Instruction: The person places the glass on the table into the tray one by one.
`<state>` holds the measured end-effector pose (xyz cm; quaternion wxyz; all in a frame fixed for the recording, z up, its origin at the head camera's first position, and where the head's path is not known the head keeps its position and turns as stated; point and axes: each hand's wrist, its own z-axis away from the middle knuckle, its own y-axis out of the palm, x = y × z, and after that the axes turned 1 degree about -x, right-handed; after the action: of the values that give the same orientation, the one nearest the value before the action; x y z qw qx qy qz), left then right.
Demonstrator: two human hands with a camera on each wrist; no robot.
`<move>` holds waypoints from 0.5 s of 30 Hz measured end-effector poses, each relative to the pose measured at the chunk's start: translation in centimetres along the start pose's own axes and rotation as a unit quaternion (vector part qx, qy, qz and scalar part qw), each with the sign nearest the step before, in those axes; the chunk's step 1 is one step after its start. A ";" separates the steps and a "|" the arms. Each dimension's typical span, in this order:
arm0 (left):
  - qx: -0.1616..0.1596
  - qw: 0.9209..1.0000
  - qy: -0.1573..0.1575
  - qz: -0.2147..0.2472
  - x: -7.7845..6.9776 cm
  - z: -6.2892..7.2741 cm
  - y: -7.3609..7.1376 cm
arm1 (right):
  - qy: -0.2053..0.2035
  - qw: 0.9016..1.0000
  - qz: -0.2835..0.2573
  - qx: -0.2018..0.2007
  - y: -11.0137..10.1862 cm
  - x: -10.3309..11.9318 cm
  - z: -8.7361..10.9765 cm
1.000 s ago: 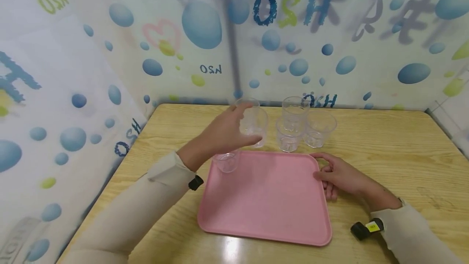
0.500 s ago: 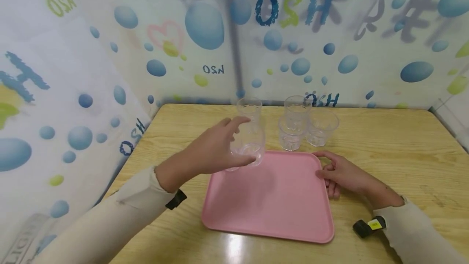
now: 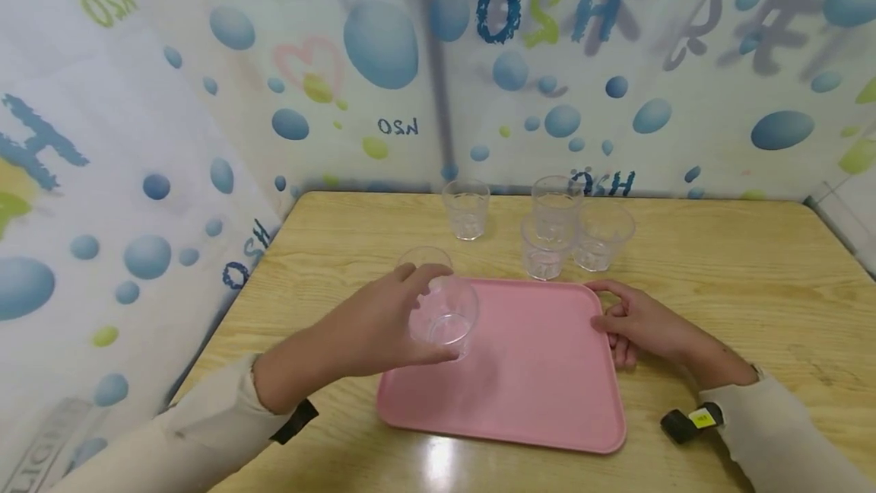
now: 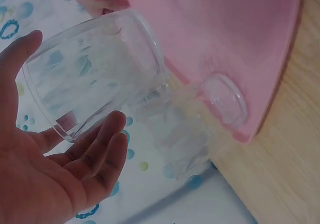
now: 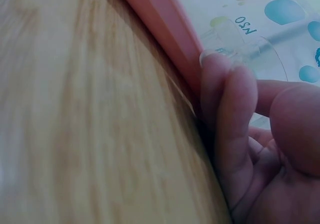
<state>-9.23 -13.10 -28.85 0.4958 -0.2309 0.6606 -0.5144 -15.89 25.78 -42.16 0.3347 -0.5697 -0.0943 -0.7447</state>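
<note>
My left hand [image 3: 372, 326] grips a clear plastic cup [image 3: 453, 318] above the left part of a pink tray [image 3: 534, 394]. Thumb and fingers lie around this cup's side in the left wrist view, where the cup [image 4: 100, 68] looks empty. A second clear cup [image 3: 423, 254] stands at the tray's far left corner, mostly hidden behind the hand. At the tray's right rim, my right hand [image 3: 650, 329] pinches the edge near the far corner, thumb on top. The right wrist view has the curled fingers [image 5: 235, 114] against the tray's side [image 5: 170, 28].
Behind the tray, a single clear cup [image 3: 467, 210] stands on the wooden table [image 3: 718, 265]. To its right is a cluster of three clear cups [image 3: 546, 249]. A wall covering [image 3: 308, 82] with a bubble print rises behind the table and along its left.
My left hand has taken hold of a cup from the back of the table and carried it toward me and left, over the tray. The right hand stays on the tray's rim.
</note>
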 end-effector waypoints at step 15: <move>0.012 1.000 0.008 -0.027 2.6 2.6 2.4 | -0.009 1.000 0.011 -0.002 0.0 -0.2 -0.2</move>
<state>-7.52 -15.55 -32.05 0.4789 -0.2385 0.6522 -0.5370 -16.01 25.83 -42.42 0.3404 -0.5785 -0.0895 -0.7358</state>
